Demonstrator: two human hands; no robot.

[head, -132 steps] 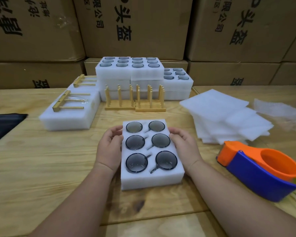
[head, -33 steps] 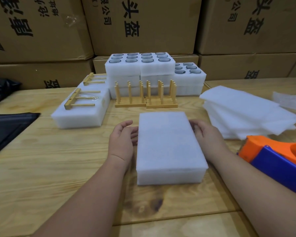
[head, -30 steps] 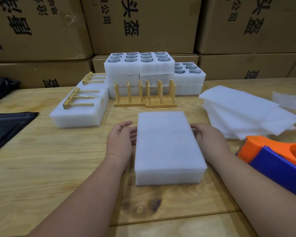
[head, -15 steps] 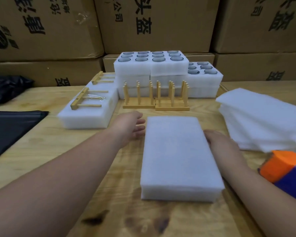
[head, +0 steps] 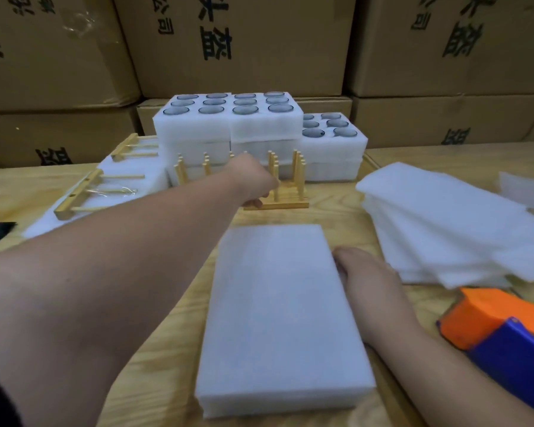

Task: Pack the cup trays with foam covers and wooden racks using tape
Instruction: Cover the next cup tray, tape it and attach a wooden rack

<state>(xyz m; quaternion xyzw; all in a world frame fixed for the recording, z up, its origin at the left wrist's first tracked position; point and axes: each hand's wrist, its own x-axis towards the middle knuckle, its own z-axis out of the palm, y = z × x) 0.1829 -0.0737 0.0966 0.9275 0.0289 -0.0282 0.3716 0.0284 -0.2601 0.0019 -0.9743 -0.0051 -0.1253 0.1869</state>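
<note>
A person's two bare arms reach over a light wooden table (head: 84,328). In the centre foreground lies a foam-covered cup tray (head: 282,315), a white rectangular block with its foam cover flush on top, long side running away from the viewer. The right hand (head: 366,272) rests against the tray's right edge, fingers laid fairly straight along the foam and not curled around anything. The left hand (head: 255,180) is stretched forward to the wooden rack (head: 285,188), an upright pegged stand just beyond the tray; its fingers seem curled around the rack's pegs, though the back of the hand hides the contact, so the hold is not certain. Behind the rack stand stacked open cup trays (head: 238,124) showing dark cups in round holes. To the left sit finished packs (head: 105,192) with racks lying flat on their tops. To the right is a loose pile of foam sheets (head: 444,226), and at the lower right edge an orange and blue tape dispenser (head: 503,337). Brown cardboard cartons (head: 290,41) fill the background.
</note>
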